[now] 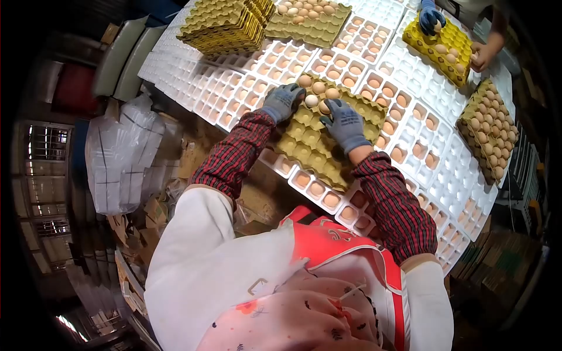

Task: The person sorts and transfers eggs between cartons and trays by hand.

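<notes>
A pulp egg tray [310, 146] lies in front of me on top of white foam trays, with several eggs in its far rows and bare cups nearer me. My left hand [282, 102], in a grey-blue glove, is at the tray's far left, its fingers curled beside a pale egg [311, 100]; what lies under them is hidden. The gloved fingers of my right hand [346, 124] are bent around a brown egg [324, 107] in the same row. Another brown egg [332, 93] sits just beyond.
White foam trays [410, 137] cover the table, many cups holding eggs. At the far left stands a stack of pulp trays [225, 26], beside a partly filled tray [310, 34]. Across the table, another person's gloved hand [431, 19] is over a yellow tray [430, 50]. A full egg tray [489, 126] stands right.
</notes>
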The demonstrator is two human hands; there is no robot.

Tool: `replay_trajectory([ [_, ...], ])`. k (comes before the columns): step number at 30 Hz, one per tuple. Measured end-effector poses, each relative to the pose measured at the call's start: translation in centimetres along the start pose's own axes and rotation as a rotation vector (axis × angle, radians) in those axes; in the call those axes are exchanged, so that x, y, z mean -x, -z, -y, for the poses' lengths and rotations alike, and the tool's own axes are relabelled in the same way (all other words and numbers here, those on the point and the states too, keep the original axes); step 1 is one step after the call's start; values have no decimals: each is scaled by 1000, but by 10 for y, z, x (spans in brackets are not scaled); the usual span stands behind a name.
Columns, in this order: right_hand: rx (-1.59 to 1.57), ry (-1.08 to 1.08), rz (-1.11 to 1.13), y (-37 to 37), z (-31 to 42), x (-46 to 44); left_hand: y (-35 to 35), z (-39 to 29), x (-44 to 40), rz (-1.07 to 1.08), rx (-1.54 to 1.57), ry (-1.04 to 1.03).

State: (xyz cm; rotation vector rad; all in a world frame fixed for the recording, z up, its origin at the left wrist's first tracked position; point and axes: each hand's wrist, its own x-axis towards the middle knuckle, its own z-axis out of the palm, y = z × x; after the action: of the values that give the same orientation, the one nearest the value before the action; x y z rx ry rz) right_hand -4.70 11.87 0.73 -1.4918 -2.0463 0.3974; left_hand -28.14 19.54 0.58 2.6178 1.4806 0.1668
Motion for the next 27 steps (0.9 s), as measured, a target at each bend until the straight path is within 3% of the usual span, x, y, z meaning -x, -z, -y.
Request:
replay_trajectory([
  [2, 228, -129, 162, -40, 2, -28, 6, 11, -8, 89, 106, 14],
  [4, 120, -177, 151, -39, 3, -35, 13, 30, -19, 236, 112, -56],
  [5, 66, -201, 147, -36, 1, -34, 15, 37, -16, 169, 366, -53],
  [7, -391, -283, -245, -29, -13, -26, 22, 42, -6, 30, 875, -44],
  [8, -628, -392, -243, -33, -38, -28, 31, 46, -8, 80, 876, 104],
  [9, -868, -502, -238, -37, -59, -32, 16, 53, -11, 38, 1370, 203],
  [10, -728, -465, -200, -24, -47, -45, 21, 50, -16, 142, 1404, 226],
  [11, -273, -279, -136, -10, -34, -54, 25, 43, -22, 253, 1437, 251],
  [13, 180, -193, 65, -17, -14, -73, 17, 17, -37, 112, 425, -220],
  [14, 337, -215, 207, -32, -17, -82, -2, 7, -41, 94, 182, -314],
  [15, 364, -242, 210, -37, -13, -85, -5, -3, -39, 79, -59, -398],
  [17, 216, -209, 209, -24, -20, -83, 0, 0, -40, 208, -16, -388],
  [18, -131, -284, 60, -28, -40, -75, 10, 0, -41, 272, 3, -384],
  [19, -479, -351, -93, -23, -43, -72, 16, 7, -37, 271, 405, -242],
  [20, -911, -505, -142, -12, -50, -67, 24, 21, -30, 262, 803, -89],
  [21, -1118, -541, -126, -5, -55, -66, 32, 35, -26, 250, 1193, 72],
  [23, -991, -620, 59, 12, -25, -80, 48, 54, -30, 253, 1779, 251],
  [24, -576, -267, 62, -19, -45, -92, 42, 69, -40, 283, 1745, 230],
  [25, -18, -248, 83, -15, -13, -104, 42, 73, -51, 316, 1494, 222],
  [27, 522, -271, 248, -41, 17, -123, 29, 68, -78, 153, 405, -213],
])
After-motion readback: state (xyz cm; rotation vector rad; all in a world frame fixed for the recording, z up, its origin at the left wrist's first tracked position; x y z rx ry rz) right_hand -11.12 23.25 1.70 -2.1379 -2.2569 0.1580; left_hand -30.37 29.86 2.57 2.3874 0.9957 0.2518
